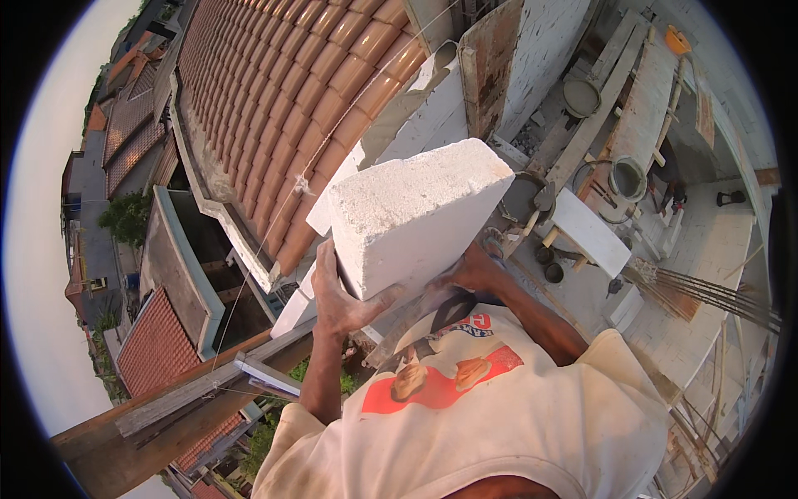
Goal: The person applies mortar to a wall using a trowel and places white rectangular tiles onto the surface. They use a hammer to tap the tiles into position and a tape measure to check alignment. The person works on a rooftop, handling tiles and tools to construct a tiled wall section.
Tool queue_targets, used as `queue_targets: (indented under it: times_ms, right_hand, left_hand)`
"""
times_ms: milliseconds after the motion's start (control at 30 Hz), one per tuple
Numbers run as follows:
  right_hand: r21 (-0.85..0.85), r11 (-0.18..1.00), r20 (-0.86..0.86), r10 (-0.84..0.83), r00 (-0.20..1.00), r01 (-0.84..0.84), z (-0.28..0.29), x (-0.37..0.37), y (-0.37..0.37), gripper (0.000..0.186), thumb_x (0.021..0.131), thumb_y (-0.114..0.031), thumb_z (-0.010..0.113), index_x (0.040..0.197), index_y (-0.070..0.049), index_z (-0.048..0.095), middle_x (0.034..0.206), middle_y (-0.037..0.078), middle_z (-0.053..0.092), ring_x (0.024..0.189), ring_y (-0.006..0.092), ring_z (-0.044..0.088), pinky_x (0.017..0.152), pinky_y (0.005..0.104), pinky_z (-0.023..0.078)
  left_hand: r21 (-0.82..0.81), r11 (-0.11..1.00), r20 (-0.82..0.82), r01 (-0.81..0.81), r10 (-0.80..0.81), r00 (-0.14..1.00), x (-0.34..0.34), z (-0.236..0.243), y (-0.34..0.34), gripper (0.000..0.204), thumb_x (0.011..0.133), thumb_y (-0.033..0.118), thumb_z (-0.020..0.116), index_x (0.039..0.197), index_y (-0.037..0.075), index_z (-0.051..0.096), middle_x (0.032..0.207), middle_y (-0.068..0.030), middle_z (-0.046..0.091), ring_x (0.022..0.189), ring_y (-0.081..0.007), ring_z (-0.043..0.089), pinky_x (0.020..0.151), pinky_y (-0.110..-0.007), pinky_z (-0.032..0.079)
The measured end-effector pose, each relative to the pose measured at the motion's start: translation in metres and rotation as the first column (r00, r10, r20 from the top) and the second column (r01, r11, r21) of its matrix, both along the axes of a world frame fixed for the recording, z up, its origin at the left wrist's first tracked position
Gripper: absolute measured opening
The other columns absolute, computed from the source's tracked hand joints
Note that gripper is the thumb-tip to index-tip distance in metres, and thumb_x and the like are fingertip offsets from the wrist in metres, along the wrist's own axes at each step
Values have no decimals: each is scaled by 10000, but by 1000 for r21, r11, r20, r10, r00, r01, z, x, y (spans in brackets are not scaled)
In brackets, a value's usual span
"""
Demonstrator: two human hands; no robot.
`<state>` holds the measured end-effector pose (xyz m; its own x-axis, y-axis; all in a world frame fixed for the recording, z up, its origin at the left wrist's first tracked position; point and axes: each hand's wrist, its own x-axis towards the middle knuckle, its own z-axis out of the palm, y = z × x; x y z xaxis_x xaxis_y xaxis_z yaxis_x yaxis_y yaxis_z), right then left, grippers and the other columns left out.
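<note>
A large white lightweight concrete block [424, 220] is held up in front of my chest, tilted, its rough narrow face upward. My left hand [345, 299] grips its near left end, with the thumb along the bottom and the fingers up the side. Lower on the right, my right hand [472, 273] supports the block from beneath; some of its fingers are hidden. Behind the block runs a white block wall [428, 125] with grey mortar smeared along its top edge. A taut string [320, 150] passes on the left of the block, with a tuft tied on it.
Brown roof tiles [291, 83] slope beyond the wall on the left. A wooden beam [191, 407] lies at lower left, high above other roofs. At right, far below, are planks [598, 116], a mortar bucket [627, 179], another white block [586, 231] and steel bars [706, 291].
</note>
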<state>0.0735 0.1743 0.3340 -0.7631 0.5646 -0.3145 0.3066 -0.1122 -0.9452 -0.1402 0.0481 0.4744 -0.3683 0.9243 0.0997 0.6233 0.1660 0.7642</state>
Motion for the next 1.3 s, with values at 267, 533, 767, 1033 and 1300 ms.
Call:
queue_targets:
  times_ms: [267,533,767,1033,1300]
  right_hand:
    - [395,918,-30,57,998,-41,49,2,17,913,637,-195,986,1404,-34,519,1333,154,617,1244,326,599,1057,439,487]
    - [316,947,-38,76,996,-60,42,22,42,926,578,-180,968,1392,-18,557,1387,166,582,1310,295,552,1111,399,449]
    - [-66,995,2,-70,998,70,47,73,43,766,744,-264,918,1343,50,558,1238,175,685,1171,224,637,1041,376,494]
    - [-353,871,-251,-440,862,342,21,168,19,746,1071,-562,409,1454,73,490,1416,205,597,1305,267,586,1088,395,467]
    - [624,619,-158,-498,853,477,48,178,-1,1091,709,-184,919,1598,-137,288,1615,157,288,1429,331,442,1171,499,408]
  left_hand:
    - [-205,978,142,26,4,990,-17,-33,-49,720,657,414,909,1221,29,681,1117,-112,746,1031,-279,699,936,-410,527]
    - [150,988,255,-45,5,967,2,-59,-38,602,683,351,885,1149,10,711,1076,-110,754,1009,-265,708,900,-409,548]
    - [21,995,461,-96,76,884,26,-15,63,930,679,410,869,1300,-163,480,1005,-316,684,757,-364,740,697,-406,617]
    - [-176,952,885,250,41,464,40,-79,129,836,893,438,686,1406,-172,433,1210,-364,618,933,-346,748,798,-348,625]
    - [-155,917,967,368,217,-134,77,-139,73,780,909,318,657,1481,-127,367,1334,-375,558,1093,-360,705,886,-403,596]
